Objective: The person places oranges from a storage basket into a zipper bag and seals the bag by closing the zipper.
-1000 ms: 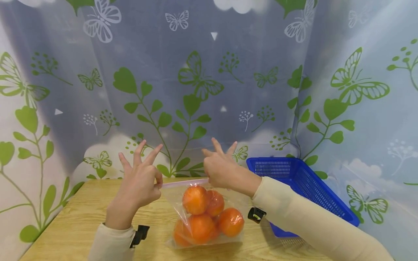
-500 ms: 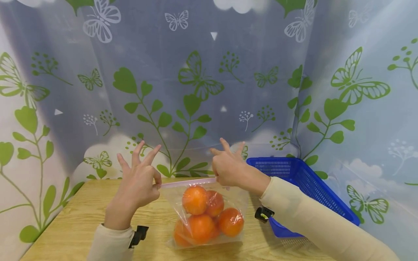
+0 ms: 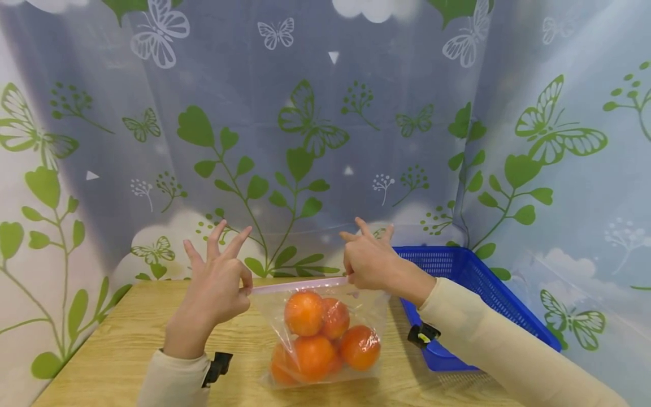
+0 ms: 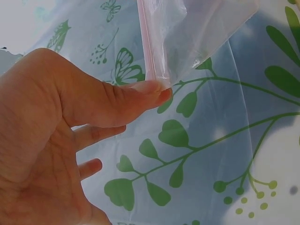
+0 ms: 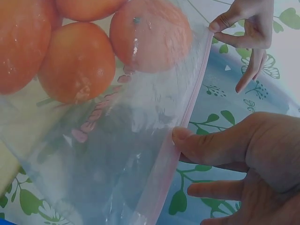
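Observation:
A clear zip bag (image 3: pixel 274 311) with a pink seal strip (image 5: pixel 193 105) stands upright on the table, holding several oranges (image 3: pixel 314 357). My left hand (image 3: pixel 216 291) pinches the strip's left corner between thumb and index finger, its other fingers spread upward; the left wrist view shows that corner of the bag (image 4: pixel 197 37) at the thumb tip. Farther right along the strip, my right hand (image 3: pixel 376 263) pinches it between thumb and index finger, the other fingers raised. In the right wrist view, the strip runs on beyond the right thumb.
A blue plastic basket (image 3: pixel 513 314) stands at the right, partly behind the right forearm. The wooden table (image 3: pixel 127 333) lies beneath. Patterned cloth (image 3: pixel 244 113) hangs behind and at both sides.
My right hand has slid rightward along the seal strip, away from my left hand. The left hand and the oranges stay nearly in place.

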Available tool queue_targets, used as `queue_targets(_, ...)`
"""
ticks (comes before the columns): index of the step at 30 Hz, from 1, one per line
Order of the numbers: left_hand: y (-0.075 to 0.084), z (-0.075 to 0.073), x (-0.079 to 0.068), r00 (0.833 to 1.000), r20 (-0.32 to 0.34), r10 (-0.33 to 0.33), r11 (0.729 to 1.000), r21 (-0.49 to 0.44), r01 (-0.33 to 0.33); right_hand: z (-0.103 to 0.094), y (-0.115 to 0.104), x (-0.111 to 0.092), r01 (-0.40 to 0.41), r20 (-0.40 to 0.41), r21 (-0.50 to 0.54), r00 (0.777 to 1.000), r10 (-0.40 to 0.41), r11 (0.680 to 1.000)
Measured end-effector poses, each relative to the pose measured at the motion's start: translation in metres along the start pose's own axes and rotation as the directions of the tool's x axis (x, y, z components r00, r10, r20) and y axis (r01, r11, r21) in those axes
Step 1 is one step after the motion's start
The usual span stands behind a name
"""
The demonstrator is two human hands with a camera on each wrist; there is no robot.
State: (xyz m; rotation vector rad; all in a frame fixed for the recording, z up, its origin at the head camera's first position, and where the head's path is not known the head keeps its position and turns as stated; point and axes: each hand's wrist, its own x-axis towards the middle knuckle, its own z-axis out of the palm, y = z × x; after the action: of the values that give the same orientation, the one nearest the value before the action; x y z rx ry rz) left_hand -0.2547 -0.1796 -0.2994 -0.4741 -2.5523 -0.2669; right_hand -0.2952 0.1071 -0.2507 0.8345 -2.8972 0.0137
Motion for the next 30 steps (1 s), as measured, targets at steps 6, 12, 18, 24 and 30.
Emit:
queue_targets(6, -0.001, 0.0, -0.001, 1.0, 0.0, -0.009, 1.0, -0.008, 0.009, -0.001, 0.006, -0.003, -0.006, -0.008, -0.012, 1.0, 0.006, 1.0)
queue_targets(12, -0.001, 0.0, -0.001, 1.0, 0.003, -0.008, 1.0, -0.013, 0.008, -0.001, 0.016, -0.006, -0.03, -0.002, 0.004, 1.0, 0.03, 1.0)
queue_targets(18, 0.001, -0.001, -0.001, 1.0, 0.004, -0.005, 1.0, -0.009, 0.005, -0.001, 0.023, -0.008, -0.035, -0.009, 0.006, 0.999, 0.035, 0.999)
queue_targets(24, 0.001, -0.001, -0.002, 1.0, 0.0, -0.008, 1.0, -0.018, 0.008, -0.002, 0.029, -0.01, -0.036, -0.016, -0.001, 0.999, 0.036, 0.999)
queue_targets(30, 0.0, 0.0, -0.002, 1.0, -0.004, -0.009, 1.0, -0.023, 0.009, -0.003, 0.035, -0.012, -0.047, -0.023, 0.001, 0.999, 0.047, 0.999)
